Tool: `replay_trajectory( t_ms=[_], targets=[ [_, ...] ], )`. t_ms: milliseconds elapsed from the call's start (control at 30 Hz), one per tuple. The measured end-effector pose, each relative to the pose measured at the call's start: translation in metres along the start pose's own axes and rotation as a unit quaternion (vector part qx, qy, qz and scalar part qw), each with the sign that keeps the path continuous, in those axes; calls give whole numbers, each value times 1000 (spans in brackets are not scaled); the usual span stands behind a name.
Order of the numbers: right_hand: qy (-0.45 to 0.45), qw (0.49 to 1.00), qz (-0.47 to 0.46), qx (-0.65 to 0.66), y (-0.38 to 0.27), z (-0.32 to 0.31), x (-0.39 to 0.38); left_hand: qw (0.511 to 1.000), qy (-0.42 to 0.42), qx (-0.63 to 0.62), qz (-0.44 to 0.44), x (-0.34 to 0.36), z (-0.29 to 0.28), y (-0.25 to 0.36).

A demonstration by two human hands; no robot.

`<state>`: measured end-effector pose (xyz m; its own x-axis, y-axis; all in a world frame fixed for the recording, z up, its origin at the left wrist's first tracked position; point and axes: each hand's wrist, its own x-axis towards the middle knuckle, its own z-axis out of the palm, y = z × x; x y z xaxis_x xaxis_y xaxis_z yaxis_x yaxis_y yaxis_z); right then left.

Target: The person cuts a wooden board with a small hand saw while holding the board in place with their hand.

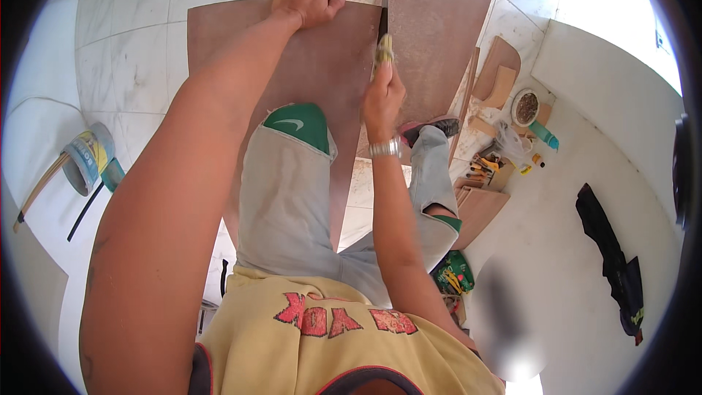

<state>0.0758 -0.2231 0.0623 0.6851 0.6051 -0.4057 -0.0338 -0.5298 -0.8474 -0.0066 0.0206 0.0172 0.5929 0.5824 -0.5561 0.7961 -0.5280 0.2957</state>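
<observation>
Nearest the camera, at six o'clock: yellow fabric shirt (pixel 314 351) with red lettering and a dark collar. Far out at nine, long brown wooden stick (pixel 40 192) beside a blue-grey cylindrical bucket (pixel 93 157) with a yellow-and-blue label. From ten to twelve, broad flat reddish-brown wooden board (pixel 227 95) over white marbled floor tiles (pixel 131 66). Over it, near the dial's centre, grey trouser leg (pixel 281 190) with a green knee patch. Just before twelve, left hand (pixel 303 6) at the board's twelve-o'clock edge, with bent fingers and a thumb toward three; gripping or merely pressing, cannot tell. Just before one, right hand (pixel 384 99) closed around a slim yellowish tool (pixel 383 51), too blurred for naming, at the board's three-o'clock edge. Toward one, second long brown wooden board (pixel 435 29), just beside the first. Toward three, orange-handled tools (pixel 480 168) near a crumpled clear plastic bag (pixel 510 143); past two, round white bowl (pixel 525 126) of brown bits (pixel 525 107), just beside a teal cylindrical bottle (pixel 543 134). Between three and four, long crumpled black cloth (pixel 610 256), well apart.
</observation>
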Motion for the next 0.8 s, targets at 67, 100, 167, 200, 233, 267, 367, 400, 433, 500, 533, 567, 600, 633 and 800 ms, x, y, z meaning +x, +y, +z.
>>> replay_trajectory(
  t_ms=[67,100,167,200,233,267,367,400,433,500,533,567,600,633,800],
  targets=[
    [12,996,16,82,-2,9,41,1000,19,-7,11,4,2,8],
    [3,997,-13,69,0,9,40,999,35,-15,17,3,5,9],
    [-15,998,7,55,17,1,12,1000,19,-1,10,0,9,-2],
    [-28,996,59,56,28,-9,-40,1000,1,14,-6,-4,12,-13],
    [-9,997,51,65,22,-19,-86,1000,2,14,-9,-8,14,-15],
    [20,997,49,48,9,-29,-125,1000,14,10,-2,-10,13,-17],
    [-15,995,86,49,-9,-53,-148,1000,29,5,7,-8,10,-19],
    [-24,993,110,38,-1,-45,-125,999,37,-2,7,-6,10,-15],
    [-35,991,129,29,11,-29,-76,999,37,-1,13,-3,7,-14],
    [-49,985,157,45,17,-17,14,1000,18,10,11,4,6,-3],
    [-25,994,104,30,24,-18,31,1000,20,14,18,3,10,6],
    [6,999,43,18,26,-18,49,999,20,5,28,6,11,16],
    [3,999,37,32,13,-22,56,1000,17,1,20,8,10,9],
    [11,994,50,93,-8,-33,41,1000,11,17,11,5,7,-8],
    [-16,984,96,148,-54,-94,-35,999,-15,34,-13,-6,-1,-11]
  ],
)
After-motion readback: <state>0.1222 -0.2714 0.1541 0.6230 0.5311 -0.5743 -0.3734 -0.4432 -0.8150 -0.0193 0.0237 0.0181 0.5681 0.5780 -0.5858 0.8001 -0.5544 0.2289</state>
